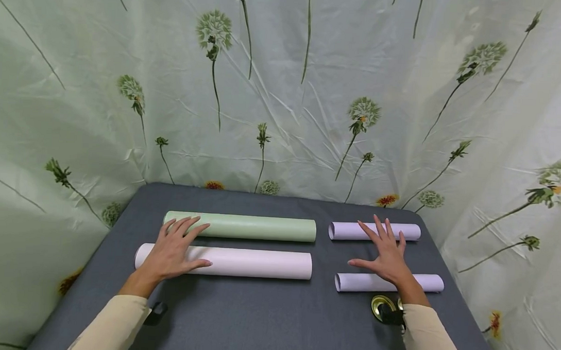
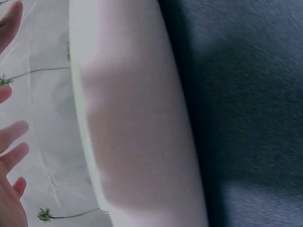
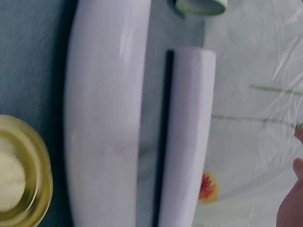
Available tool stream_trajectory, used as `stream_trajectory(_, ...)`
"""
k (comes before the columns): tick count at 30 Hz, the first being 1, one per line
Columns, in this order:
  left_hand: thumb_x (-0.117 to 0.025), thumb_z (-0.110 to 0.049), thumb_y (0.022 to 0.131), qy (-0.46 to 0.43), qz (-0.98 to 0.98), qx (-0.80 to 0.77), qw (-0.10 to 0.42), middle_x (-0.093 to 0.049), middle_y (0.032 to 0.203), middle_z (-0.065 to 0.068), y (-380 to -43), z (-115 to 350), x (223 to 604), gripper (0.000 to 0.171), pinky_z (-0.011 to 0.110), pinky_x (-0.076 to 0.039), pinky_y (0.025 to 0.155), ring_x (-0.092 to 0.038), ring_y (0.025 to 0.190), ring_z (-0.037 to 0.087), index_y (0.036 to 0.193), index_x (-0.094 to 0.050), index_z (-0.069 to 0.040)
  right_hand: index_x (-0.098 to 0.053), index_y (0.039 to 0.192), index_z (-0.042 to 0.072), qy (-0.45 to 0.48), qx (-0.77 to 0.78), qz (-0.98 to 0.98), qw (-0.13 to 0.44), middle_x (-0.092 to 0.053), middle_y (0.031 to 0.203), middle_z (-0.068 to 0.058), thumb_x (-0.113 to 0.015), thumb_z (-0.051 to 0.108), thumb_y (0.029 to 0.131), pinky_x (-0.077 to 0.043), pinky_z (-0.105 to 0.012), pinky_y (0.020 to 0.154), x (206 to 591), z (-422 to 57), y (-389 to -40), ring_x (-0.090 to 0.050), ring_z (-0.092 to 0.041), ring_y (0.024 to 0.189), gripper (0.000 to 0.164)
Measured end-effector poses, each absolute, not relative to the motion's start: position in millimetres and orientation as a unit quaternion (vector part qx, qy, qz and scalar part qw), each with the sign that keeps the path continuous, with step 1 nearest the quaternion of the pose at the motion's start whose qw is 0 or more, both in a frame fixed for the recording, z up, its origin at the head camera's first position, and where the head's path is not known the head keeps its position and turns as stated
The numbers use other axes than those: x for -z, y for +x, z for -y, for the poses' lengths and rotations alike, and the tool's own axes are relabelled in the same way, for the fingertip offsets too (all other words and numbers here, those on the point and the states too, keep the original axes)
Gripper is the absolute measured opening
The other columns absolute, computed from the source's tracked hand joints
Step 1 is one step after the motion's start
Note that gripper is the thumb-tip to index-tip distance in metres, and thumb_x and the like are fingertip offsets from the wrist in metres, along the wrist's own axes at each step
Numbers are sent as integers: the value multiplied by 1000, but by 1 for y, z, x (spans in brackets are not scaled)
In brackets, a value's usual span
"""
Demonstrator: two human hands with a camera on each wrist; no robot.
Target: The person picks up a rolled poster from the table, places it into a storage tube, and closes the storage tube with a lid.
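My left hand is spread with fingers apart over a pinkish-white roll and the left part of a pale green roll. In the left wrist view its shadow falls across the pinkish-white roll, and nothing is in its grasp. Spread as well, my right hand hovers over two shorter lilac rolls, one at the back and one in front. Both lilac rolls are hollow at their left ends. The right wrist view shows the front lilac roll with no fingers on it.
A round gold object with a raised rim lies in front of the front lilac roll, partly hidden by the right wrist. All the rolls lie on a dark grey cloth-covered table. A dandelion-print curtain hangs behind and beside it.
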State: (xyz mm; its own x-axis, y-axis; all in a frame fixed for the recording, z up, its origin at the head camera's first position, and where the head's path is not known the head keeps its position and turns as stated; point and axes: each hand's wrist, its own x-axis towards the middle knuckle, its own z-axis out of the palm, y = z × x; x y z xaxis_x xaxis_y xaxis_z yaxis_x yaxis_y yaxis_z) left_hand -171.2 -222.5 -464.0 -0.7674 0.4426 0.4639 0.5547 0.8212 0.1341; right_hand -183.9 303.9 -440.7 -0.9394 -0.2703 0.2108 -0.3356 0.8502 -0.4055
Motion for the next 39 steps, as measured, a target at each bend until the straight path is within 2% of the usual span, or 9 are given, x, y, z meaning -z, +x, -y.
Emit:
stream_trajectory(4, -76, -59, 70, -264, 934, 156, 186, -47, 138, 18, -169, 228, 471, 84, 63, -26, 98, -39, 125, 41, 135, -53, -11, -39, 148, 24, 166, -228, 957, 74, -20, 157, -19, -82, 50, 66, 3, -74, 99, 448, -320, -182, -7, -48, 143, 96)
stream_trajectory(9, -81, -48, 68, -252, 938, 176, 157, -49, 136, 19, -167, 232, 476, 82, 64, -27, 95, -41, 123, 43, 134, -53, -9, -45, 143, 14, 179, -240, 951, 81, -32, 148, -24, -86, 42, 63, -6, -74, 96, 462, -341, -179, -19, -54, 135, 95)
stream_trajectory(17, -84, -48, 65, -250, 939, 184, 146, -53, 131, 17, -166, 236, 483, 84, 62, -28, 92, -47, 118, 40, 132, -55, -7, -50, 134, 2, 172, -258, 949, 63, -45, 137, -28, -92, 29, 56, -19, -70, 88, 481, -367, -165, -30, -57, 127, 92)
stream_trajectory(25, -88, -44, 57, -244, 935, 210, 147, -55, 128, 19, -167, 236, 492, 93, 64, -30, 92, -42, 123, 44, 132, -51, -3, -57, 127, 1, 134, -263, 955, 30, -49, 134, -27, -91, 31, 59, -23, -68, 89, 490, -383, -151, -34, -55, 126, 82)
stream_trajectory(33, -90, -43, 54, -246, 934, 229, 122, -53, 131, 17, -169, 234, 500, 91, 62, -27, 95, -42, 123, 41, 131, -56, -7, -64, 120, 2, 138, -248, 959, 6, -58, 126, -23, -89, 28, 62, -36, -66, 84, 495, -393, -149, -51, -48, 116, 69)
stream_trajectory(39, -92, -40, 52, -268, 923, 239, 135, -57, 125, 20, -170, 233, 505, 88, 64, -34, 94, -48, 119, 48, 126, -59, -4, -67, 115, 4, 118, -251, 961, -15, -59, 122, -22, -87, 16, 62, -24, -66, 87, 499, -394, -147, -51, -47, 114, 58)
